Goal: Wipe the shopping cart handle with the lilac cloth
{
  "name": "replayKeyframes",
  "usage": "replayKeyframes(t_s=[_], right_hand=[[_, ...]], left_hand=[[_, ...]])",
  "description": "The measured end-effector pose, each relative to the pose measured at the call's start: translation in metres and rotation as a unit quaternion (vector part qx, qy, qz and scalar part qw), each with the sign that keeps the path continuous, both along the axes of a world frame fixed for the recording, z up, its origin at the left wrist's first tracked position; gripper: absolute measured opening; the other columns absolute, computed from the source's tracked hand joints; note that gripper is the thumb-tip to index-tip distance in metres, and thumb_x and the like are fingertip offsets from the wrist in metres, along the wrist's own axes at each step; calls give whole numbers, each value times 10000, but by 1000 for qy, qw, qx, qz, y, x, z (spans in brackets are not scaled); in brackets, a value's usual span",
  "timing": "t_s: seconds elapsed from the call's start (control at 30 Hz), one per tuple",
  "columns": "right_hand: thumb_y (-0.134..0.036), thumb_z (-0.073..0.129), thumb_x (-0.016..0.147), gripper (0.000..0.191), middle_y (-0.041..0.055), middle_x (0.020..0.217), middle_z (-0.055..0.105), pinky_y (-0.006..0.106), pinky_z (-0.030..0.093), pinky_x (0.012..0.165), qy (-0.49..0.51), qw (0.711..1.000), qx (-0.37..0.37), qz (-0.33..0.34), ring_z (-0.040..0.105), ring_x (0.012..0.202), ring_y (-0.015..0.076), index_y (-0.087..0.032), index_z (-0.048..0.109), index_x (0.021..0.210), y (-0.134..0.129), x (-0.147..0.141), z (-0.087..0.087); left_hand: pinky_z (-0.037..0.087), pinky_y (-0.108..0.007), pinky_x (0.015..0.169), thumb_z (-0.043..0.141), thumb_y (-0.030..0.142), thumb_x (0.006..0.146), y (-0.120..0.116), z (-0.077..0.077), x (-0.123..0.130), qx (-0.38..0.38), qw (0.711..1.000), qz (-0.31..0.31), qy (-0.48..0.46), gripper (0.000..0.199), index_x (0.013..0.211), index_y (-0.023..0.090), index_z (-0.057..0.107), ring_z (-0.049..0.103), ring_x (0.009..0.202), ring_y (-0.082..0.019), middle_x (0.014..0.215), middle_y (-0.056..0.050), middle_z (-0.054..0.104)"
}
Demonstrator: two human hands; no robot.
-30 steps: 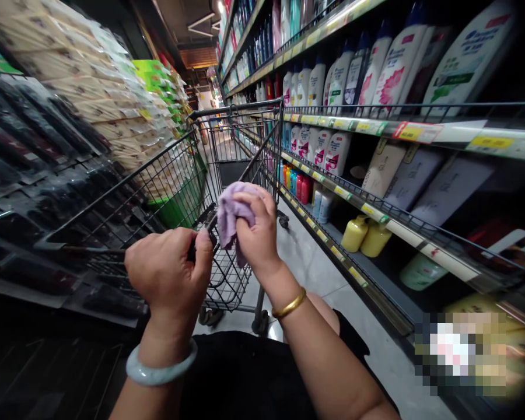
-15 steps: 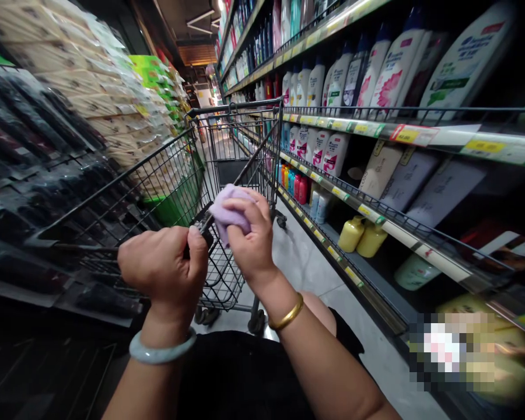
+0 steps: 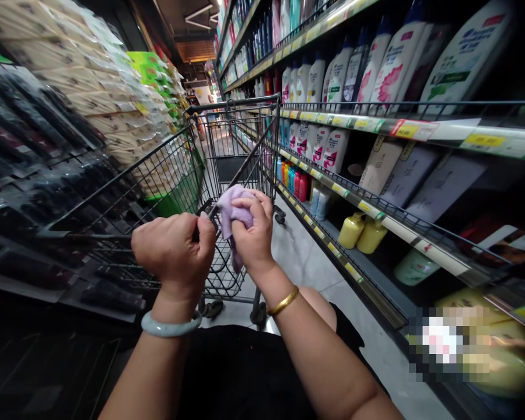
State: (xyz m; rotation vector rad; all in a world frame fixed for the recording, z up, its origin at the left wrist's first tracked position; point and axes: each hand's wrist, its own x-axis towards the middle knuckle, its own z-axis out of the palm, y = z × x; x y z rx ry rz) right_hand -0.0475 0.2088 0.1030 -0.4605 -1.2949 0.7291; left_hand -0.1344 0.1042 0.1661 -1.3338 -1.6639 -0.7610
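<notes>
A dark wire shopping cart (image 3: 240,169) stands in front of me. My left hand (image 3: 175,248) is closed around the near end of the cart's rim bar, knuckles up, with the thumb along the bar. Just right of it, my right hand (image 3: 254,230) is closed on a crumpled lilac cloth (image 3: 231,204). The cloth wraps the same bar, and a loose corner hangs below the fingers. The bar runs from the hands up to the far right corner of the cart. The bar inside both fists is hidden.
Shelves to the right carry shampoo bottles (image 3: 339,76), boxes (image 3: 380,166) and yellow pump bottles (image 3: 351,230). On the left are stacked beige packs (image 3: 65,87), green packs (image 3: 151,76) and hanging dark packaged goods (image 3: 21,116). A grey tiled floor (image 3: 306,274) shows between cart and shelf.
Both hands have shifted slightly to the right, the left one more. The lilac cloth has bunched differently, and its loose corner now hangs lower beneath the right hand.
</notes>
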Motion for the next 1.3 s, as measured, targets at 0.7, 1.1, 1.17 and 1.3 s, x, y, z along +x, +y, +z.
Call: replayKeyframes(t_s=[0.7,1.1,1.17,1.3], right_hand=[[-48,555,738,355,72,1242,611,392,437,1205,-49,995,-81,34,586,1253,204,-234,671,1018,2,-21,-28],[-21,569,755,381,90,1294,588,395,464,1195,-98,994,0,56,575,1303,223,-235,699,1043,-13,-30,-28],[-23,585,769,383,90,1332,575,404,458,1202,-109,990,41,73,565,1331,230,-243,704,1059,-19,-33,-28],[2,587,742,350,127,1279,591,457,492,1168,-135,985,-84,66,602,1254,258,-204,687,1007,-12,-43,-47]], left_hand=[[269,-361,638,684,455,959,3,-2,-37,25,997,-50,43,412,641,225,557,458,571,-159,554,14,511],[307,-363,665,632,528,972,-17,5,-74,-25,998,-40,-33,436,655,232,583,464,583,-169,563,17,495],[303,-363,659,617,544,970,-19,7,-78,-38,997,-43,-51,450,648,232,580,465,582,-169,565,15,497],[304,-364,668,612,560,958,-23,9,-84,-49,996,-45,-67,455,642,235,573,463,585,-170,560,17,488]])
